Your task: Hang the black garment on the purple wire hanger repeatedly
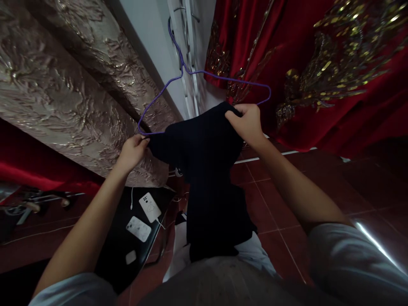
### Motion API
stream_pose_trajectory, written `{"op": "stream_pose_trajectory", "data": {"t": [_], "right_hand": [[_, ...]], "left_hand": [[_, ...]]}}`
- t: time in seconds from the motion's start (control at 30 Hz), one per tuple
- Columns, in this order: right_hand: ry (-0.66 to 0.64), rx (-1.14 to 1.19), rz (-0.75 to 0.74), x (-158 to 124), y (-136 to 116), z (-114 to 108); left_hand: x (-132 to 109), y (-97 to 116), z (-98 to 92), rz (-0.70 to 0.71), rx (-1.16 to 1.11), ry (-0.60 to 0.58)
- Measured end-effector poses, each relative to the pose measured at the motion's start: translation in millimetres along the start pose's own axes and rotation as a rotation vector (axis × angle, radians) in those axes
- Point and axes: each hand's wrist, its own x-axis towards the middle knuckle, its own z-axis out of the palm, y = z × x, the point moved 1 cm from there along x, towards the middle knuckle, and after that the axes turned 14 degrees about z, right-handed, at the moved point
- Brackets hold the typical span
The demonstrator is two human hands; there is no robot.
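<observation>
Dark garment (207,148) is pinched at purple hanger (219,77) by left hand (131,151), right hand (247,122). Closely flanked by beige fabric (63,85), red fabric (353,114).

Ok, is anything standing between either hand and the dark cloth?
Nothing visible is. The left hand pinches the dark cloth at its left end, and the right hand grips its top edge toward the right. The purple hanger has its lower left corner close by the left hand; whether they touch, I can't tell.

Clothes shop or dressing room, unclear which: sequined red cloth (338,63), textured beige cloth (79,76), purple hanger (183,66).
</observation>
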Motion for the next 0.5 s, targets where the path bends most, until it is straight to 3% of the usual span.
{"op": "stream_pose_trajectory", "data": {"t": [0.17,0.37,0.5], "right_hand": [[0.028,0.010,0.022,2.7,2.0,7.0],[0.046,-0.007,0.032,5.1,1.1,2.2],[-0.026,0.046,0.024,-0.3,3.2,7.3]], "left_hand": [[5.2,1.2,-3.4,0.058,0.234,0.202],[7.6,-0.7,4.0,0.263,0.245,0.189],[14.5,14.7,-9.2,0.357,0.239,0.257]]}}
